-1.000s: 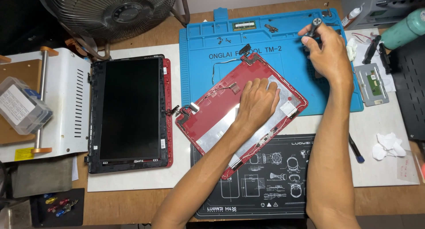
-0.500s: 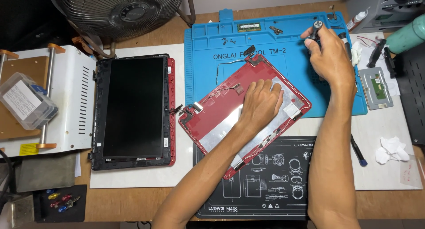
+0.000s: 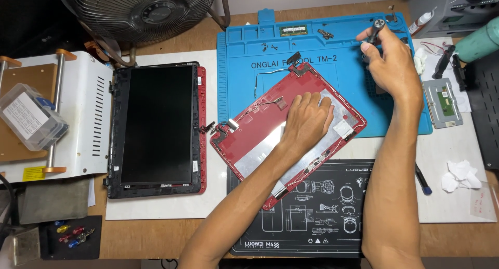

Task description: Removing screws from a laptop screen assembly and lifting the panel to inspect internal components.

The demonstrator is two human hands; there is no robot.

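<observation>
The red plastic laptop lid shell, laid slantwise across the blue silicone work mat and black mat on the desk, is pressed flat under the spread left hand, while a small dark screwdriver is pinched upright in the right hand, so screw work appears in hand and tip placement is judged the need.

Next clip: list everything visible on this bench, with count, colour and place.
Laptop lid shell: one, red with silver foil lining, centre, lying across the blue and black mats.
Screen panel: one, black in red frame, left of the shell.
Work mat: one, blue, upper centre.
Diagram mat: one, black, bottom centre.
Fan: one, dark, top left.
Parts box: one, clear, far left.
Circuit board: one, grey, right of the blue mat.
Screwdriver: one, black, in the right hand.
Left hand: flat on the shell.
Right hand: raised over the blue mat, gripping the screwdriver.
</observation>
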